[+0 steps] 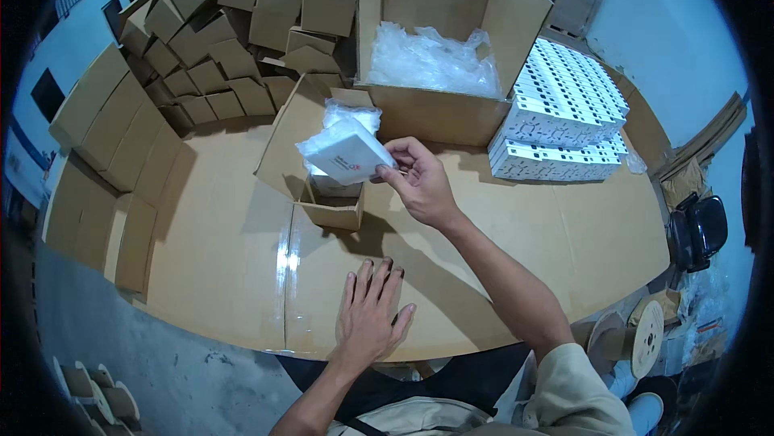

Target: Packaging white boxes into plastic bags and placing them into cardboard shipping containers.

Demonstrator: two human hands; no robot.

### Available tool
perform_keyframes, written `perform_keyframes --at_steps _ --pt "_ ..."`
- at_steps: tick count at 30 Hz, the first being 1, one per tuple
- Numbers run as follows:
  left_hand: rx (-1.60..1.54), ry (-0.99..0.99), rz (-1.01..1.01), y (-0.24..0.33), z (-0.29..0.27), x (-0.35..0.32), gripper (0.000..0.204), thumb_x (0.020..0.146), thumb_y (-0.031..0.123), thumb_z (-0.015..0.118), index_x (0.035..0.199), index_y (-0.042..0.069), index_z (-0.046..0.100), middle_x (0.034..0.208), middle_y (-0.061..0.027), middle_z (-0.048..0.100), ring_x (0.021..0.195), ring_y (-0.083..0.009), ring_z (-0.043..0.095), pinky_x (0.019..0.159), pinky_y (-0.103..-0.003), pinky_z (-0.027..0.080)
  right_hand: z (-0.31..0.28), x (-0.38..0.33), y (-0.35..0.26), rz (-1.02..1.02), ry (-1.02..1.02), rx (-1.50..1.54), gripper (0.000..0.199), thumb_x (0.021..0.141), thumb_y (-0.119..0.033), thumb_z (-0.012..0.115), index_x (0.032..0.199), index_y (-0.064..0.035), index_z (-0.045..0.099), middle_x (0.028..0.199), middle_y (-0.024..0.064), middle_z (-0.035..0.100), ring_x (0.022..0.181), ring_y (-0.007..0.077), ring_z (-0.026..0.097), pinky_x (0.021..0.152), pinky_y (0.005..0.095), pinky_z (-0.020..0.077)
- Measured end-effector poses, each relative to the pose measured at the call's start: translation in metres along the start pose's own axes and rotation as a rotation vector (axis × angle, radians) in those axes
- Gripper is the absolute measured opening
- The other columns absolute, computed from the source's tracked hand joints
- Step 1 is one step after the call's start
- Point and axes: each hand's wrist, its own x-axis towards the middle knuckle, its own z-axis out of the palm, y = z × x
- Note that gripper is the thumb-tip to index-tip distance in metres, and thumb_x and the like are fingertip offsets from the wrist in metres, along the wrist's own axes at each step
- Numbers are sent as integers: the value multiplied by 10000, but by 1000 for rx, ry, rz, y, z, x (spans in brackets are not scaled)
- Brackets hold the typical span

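Between the thumb and fingers of my right hand (421,180) is a flat white packet in clear plastic wrap (348,154), tilted above an open cardboard box (334,214). More clear-wrapped white stuff (352,115) shows inside that box, partly hidden by the packet. My left hand (371,311) lies flat on the cardboard-covered table (451,291), fingers spread, holding nothing. It rests near the front edge, below the small box.
A large open carton (443,114) filled with clear plastic bags (431,61) stands behind. Stacked white printed boxes (556,130) sit at right. Brown cartons (210,77) pile up at back left, with more boxes (117,138) along the left edge. Wooden spools (645,339) stand beyond the table.
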Motion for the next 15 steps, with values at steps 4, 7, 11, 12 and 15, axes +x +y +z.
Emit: perform_keyframes --at_steps 4,7,11,12,15 --pt "-10 15 3 -2 3 -1 628 912 378 656 1431 64 494 1522 -160 422 1429 -402 335 1182 -573 233 -4 5 -1 35 -65 -163 228 960 5 634 1154 40 519 1055 120 664 973 155 669 848 302 582" --pt "-18 17 2 -2 4 -1 626 913 378 657 1430 63 495 1522 -153 422 1432 -399 331 1185 -568 230 -11 7 -9 63 -119 -339 242 961 -15 641 1168 35 526 1053 133 675 969 161 676 850 318 587" --pt "-19 16 0 -2 3 -1 623 914 373 656 1431 67 493 1521 -149 421 1431 -396 330 1186 -568 229 -2 13 -35 9 -204 -666 275 941 -39 662 1197 -22 562 1074 163 689 974 207 700 847 355 592" --pt "-19 15 2 -2 2 0 623 914 373 656 1431 67 493 1521 -149 421 1431 -396 330 1186 -568 229 -3 16 -34 9 -202 -666 275 941 -39 662 1197 -22 562 1074 163 689 974 207 700 847 355 592" --pt "-19 1 -1 -1 1 2 620 910 368 658 1428 69 493 1521 -149 419 1428 -395 331 1185 -569 230 -1 25 -30 -197 -303 -795 283 916 -47 674 1187 -58 590 1093 166 682 973 270 707 831 377 594"
